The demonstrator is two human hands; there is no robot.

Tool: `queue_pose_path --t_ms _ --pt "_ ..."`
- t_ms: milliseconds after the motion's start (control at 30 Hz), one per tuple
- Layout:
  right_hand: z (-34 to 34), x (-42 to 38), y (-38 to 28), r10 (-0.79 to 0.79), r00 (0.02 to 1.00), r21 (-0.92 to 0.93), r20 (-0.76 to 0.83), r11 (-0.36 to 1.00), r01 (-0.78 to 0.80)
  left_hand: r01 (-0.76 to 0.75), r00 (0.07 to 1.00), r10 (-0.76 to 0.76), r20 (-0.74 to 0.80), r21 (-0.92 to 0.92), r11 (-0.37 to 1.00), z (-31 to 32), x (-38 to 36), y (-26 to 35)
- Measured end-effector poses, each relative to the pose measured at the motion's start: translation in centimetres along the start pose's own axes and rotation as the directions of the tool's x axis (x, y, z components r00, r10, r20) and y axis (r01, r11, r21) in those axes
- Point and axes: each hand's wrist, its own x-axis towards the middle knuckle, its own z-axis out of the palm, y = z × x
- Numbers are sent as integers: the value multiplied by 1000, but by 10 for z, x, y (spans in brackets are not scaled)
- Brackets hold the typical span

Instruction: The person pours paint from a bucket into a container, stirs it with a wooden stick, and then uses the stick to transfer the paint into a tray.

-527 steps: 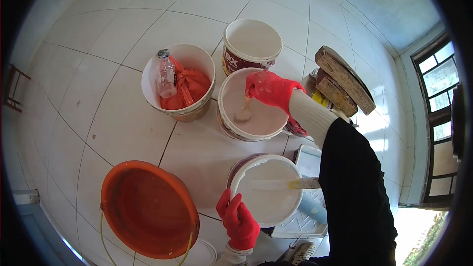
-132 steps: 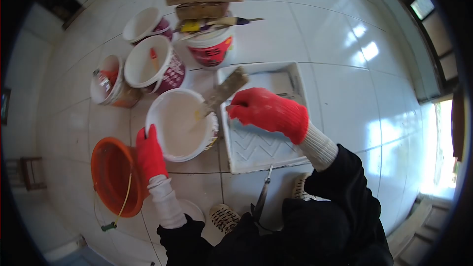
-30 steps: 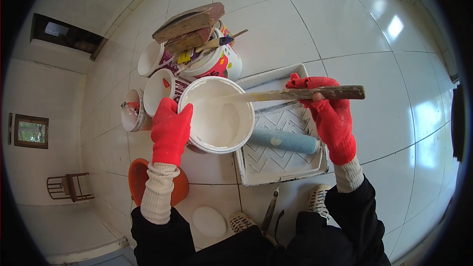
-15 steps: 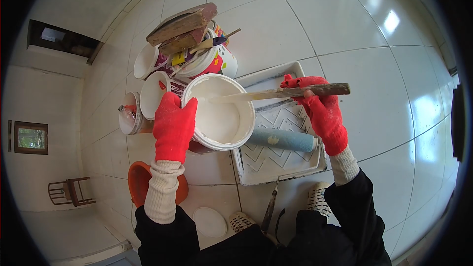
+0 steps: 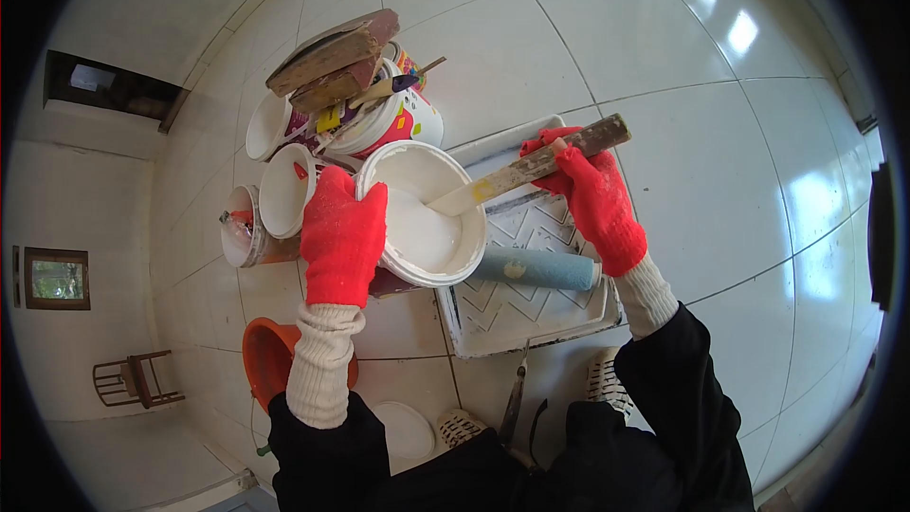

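Note:
My left hand (image 5: 344,237), in a red glove, grips the near-left rim of a white bucket (image 5: 413,165) that tilts toward me. White paint (image 5: 417,235) lies inside it. My gloved right hand (image 5: 599,197) is closed around a flat wooden stir stick (image 5: 531,167). The stick slants down to the left, and its white-coated lower end dips into the paint. Below and right of the bucket, a paint tray (image 5: 482,320) with zigzag ridges rests on the floor. A blue roller (image 5: 536,268) lies across it.
Other paint buckets (image 5: 282,192) crowd the left; a lidded one (image 5: 417,123) carries wooden blocks (image 5: 332,57) and brushes. Closer stand an orange basin (image 5: 265,360) and a round white lid (image 5: 403,431). The roller's handle (image 5: 515,403) reaches between my shoes.
My right hand has moved left, and the stick has gone from nearly level to a steeper slant with its tip in the paint. The left hand keeps its grip on the bucket.

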Motion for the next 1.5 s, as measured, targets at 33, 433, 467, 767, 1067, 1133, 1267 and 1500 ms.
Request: queue_pose_path --t_ms 33,433,467,767,1067,1133,1267,1500 --pt "0 1 -1 5 1000 10 4 1000 -5 -23 1000 23 -13 16 1000 2 0 -1" --pt "15 30 29 -115 989 239 96 967 89 -9 1000 9 14 -6 1000 -1 -5 6" --pt "21 33 33 -169 982 340 78 931 134 -9 1000 10 12 -5 1000 0 -5 6" --pt "29 28 35 185 920 625 -345 777 78 -71 997 70 9 78 994 11 0 10" --pt "20 14 10 224 889 680 -398 723 122 -39 997 35 63 64 997 10 12 7" --pt "21 13 4 240 880 689 -409 714 125 -21 998 18 53 56 998 8 11 5" --pt "16 9 -2 257 877 731 -407 667 144 12 998 -13 69 19 1000 1 8 11" --pt "11 3 -16 263 864 748 -428 640 176 -147 987 154 -44 130 981 11 16 -3"
